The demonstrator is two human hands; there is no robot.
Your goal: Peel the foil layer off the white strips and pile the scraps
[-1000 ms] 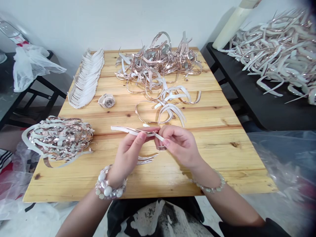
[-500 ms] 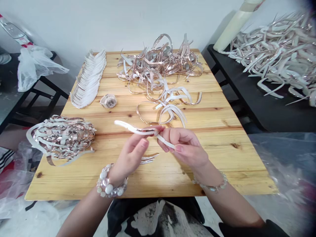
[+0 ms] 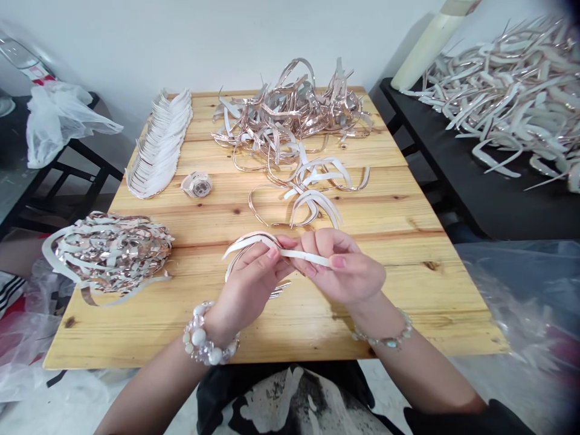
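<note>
A narrow white strip [image 3: 306,256] is stretched between my hands above the wooden table [image 3: 426,308]. My left hand [image 3: 254,272] pinches its left part between thumb and fingers. The fingers of my right hand [image 3: 344,263] are curled, with the thumb pressing the strip's right end. Left of the fingers, curved white and rose-gold strips [image 3: 247,244] arch out; their far ends are hidden by my left hand. Several thin metallic strips [image 3: 280,290] lie on the table just below the hands. Loose curved strips [image 3: 315,205] lie beyond my fingers.
A tangled metallic pile [image 3: 294,112] sits at the table's back, beside a neat row of white strips [image 3: 161,145]. A small roll [image 3: 196,184] and a wound bundle [image 3: 115,254] are at left. Another strip heap [image 3: 512,103] covers a black table at right.
My left thumb has moved in over the strip, and more of the strip shows between my hands. The part left of my fingers now arches instead of pointing straight out.
</note>
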